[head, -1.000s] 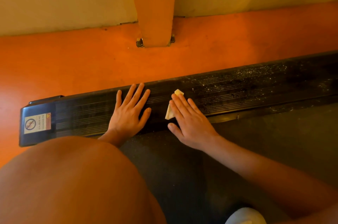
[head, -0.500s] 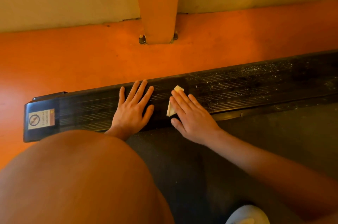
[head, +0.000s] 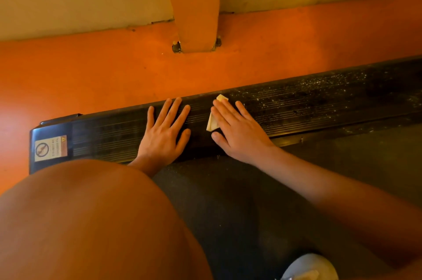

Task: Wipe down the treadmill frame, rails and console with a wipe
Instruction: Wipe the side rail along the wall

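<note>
The black ribbed side rail (head: 319, 106) of the treadmill runs across the view from lower left to upper right. Its right stretch is speckled with pale dust. My right hand (head: 237, 131) lies flat with straight fingers on a folded pale wipe (head: 212, 122), pressing it onto the rail. Only the wipe's edges show beside my fingers. My left hand (head: 163, 133) rests flat on the rail just left of it, fingers spread, holding nothing.
A warning sticker (head: 50, 148) marks the rail's left end cap. The dark treadmill belt (head: 262, 199) lies below the rail. Orange floor (head: 91, 78) and an orange post (head: 196, 5) bolted to it lie beyond. My bare knee (head: 91, 222) fills the lower left; a shoe (head: 308, 267) shows at the bottom.
My right hand has slid the wipe slightly up the rail toward its far edge. My left hand stays planted in the same spot on the rail.
</note>
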{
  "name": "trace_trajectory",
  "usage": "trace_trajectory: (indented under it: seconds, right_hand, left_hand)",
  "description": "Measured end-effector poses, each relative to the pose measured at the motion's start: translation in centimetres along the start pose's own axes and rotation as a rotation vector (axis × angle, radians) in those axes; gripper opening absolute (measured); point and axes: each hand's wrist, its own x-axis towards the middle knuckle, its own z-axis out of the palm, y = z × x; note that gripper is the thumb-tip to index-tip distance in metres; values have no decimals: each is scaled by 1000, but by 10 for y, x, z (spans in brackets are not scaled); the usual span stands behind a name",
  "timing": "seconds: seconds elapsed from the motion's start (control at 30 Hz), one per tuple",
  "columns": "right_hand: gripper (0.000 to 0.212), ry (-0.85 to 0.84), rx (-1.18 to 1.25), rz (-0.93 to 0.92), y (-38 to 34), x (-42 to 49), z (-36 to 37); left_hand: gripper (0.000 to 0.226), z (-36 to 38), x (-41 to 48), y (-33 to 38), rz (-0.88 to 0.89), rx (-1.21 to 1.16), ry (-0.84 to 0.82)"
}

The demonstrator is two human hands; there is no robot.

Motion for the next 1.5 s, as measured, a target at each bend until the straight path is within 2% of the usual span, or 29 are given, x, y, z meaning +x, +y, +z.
trace_trajectory:
  seconds: [0.17, 0.4, 0.5, 0.6, 0.8, 0.97, 1.1, 1.2, 1.3, 1.4, 1.5]
  right_hand:
    - [69, 110, 71, 42, -13, -32, 22]
    - [75, 89, 32, 30, 3, 11, 4]
    - [77, 103, 93, 68, -9, -6, 11]
    - [73, 147, 94, 48, -23, -37, 26]
    - [69, 133, 8, 59, 3, 8, 11]
    - [65, 206, 31, 94, -4, -27, 32]
    - [65, 180, 29, 49, 5, -15, 26]
    - [63, 155, 49, 72, 8, 3, 17]
    - [60, 182, 53, 110, -2, -17, 25]
    - [55, 178, 44, 67, -8, -44, 36]
    - [58, 120, 38, 14, 6, -25, 23]
  left_hand:
    - [64, 0, 1, -1, -10, 14, -10]
    - [63, 0, 0, -2, -3, 2, -9]
    - [64, 0, -1, -3, -1, 4, -11]
    - [63, -1, 2, -1, -1, 6, -2]
    - [63, -1, -1, -1, -3, 0, -8]
    - [63, -2, 1, 0, -8, 3, -3]
    - [63, -3, 1, 1, -1, -9, 5]
    - [63, -2, 0, -1, 2, -1, 0]
    - [63, -1, 0, -2, 1, 0, -7]
    - [63, -2, 1, -1, -8, 6, 1]
    - [63, -2, 1, 0, -3, 2, -1]
